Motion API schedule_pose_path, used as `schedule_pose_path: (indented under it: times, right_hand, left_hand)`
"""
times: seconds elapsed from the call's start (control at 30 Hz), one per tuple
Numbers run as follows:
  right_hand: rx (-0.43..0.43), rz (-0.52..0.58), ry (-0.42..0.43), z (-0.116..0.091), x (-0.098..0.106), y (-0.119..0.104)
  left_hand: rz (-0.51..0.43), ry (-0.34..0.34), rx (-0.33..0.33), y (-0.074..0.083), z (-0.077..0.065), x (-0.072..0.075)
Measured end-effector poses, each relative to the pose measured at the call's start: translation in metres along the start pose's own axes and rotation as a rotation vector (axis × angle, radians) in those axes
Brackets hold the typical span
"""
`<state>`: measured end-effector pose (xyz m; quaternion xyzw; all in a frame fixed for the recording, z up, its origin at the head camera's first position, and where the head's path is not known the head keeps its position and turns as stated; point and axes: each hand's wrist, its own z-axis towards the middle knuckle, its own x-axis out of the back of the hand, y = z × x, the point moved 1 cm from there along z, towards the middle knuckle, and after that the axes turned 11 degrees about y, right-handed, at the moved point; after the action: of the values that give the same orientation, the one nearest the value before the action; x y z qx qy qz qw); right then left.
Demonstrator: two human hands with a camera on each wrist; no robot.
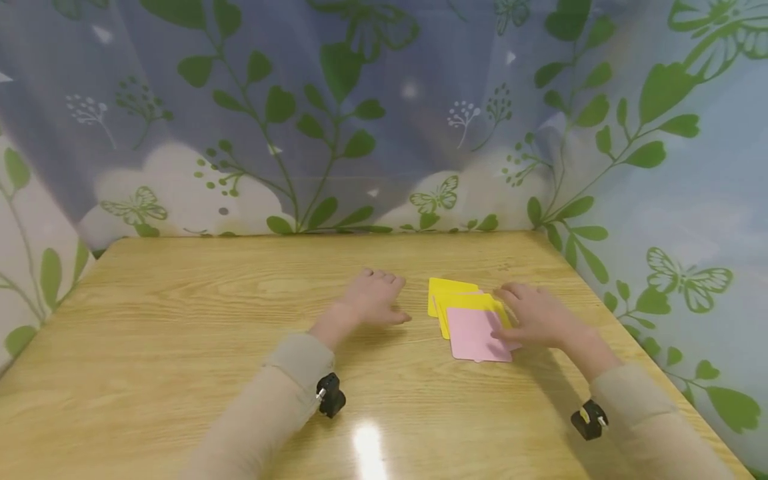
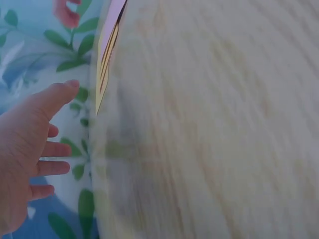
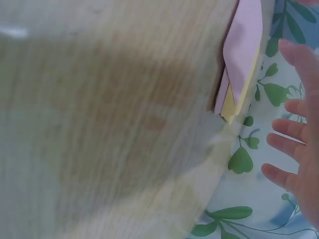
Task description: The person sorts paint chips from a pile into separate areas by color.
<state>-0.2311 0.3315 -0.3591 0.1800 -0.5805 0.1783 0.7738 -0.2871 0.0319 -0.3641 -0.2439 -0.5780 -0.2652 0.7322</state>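
A small spread stack of square cards lies right of centre on the wooden table [image 1: 180, 313]: a pink card [image 1: 474, 337] on top, yellow cards [image 1: 450, 293] fanned out beneath it. My right hand [image 1: 534, 315] rests with straight fingers on the stack's right edge, its thumb over the pink card. My left hand [image 1: 375, 297] lies palm down on the bare wood just left of the cards, fingers relaxed, holding nothing. In the left wrist view my left hand [image 2: 30, 149] is spread, the cards [image 2: 107, 55] seen edge-on. The right wrist view shows my right hand [image 3: 299, 144] spread beside the pink and yellow cards [image 3: 241, 64].
A curtain with green leaves and butterflies [image 1: 336, 120] hangs close behind and on both sides of the table. The table's right edge [image 1: 606, 313] runs just beyond my right hand. Both forearms wear beige sleeves with small black wrist cameras [image 1: 330, 395].
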Motion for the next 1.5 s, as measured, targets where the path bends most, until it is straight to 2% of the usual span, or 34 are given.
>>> schedule_pose_path:
  times: [0.17, 0.37, 0.57, 0.77, 0.93, 1.13, 1.5]
  right_hand:
    - [0.012, 0.038, -0.066, -0.003, -0.006, -0.003]
    - [0.051, 0.065, -0.059, -0.006, -0.012, -0.006]
    - [0.028, 0.077, -0.105, -0.006, -0.013, -0.008]
    - [0.010, 0.099, -0.158, -0.004, -0.014, -0.010]
    - [-0.011, 0.121, -0.183, -0.005, -0.015, -0.008]
    - [-0.004, 0.135, -0.171, -0.007, -0.019, -0.004]
    - [0.007, 0.148, -0.161, -0.010, -0.023, -0.001]
  left_hand:
    - [0.014, -0.019, -0.039, 0.018, 0.008, -0.004]
    - [0.056, -0.039, -0.108, 0.040, 0.018, -0.011]
    - [0.014, -0.043, -0.148, 0.057, 0.026, -0.019]
    - [-0.017, -0.072, -0.136, 0.065, 0.031, -0.031]
    - [-0.009, -0.097, -0.155, 0.071, 0.034, -0.035]
    - [0.003, -0.109, -0.184, 0.079, 0.038, -0.038]
    - [-0.008, -0.093, -0.189, 0.087, 0.042, -0.039]
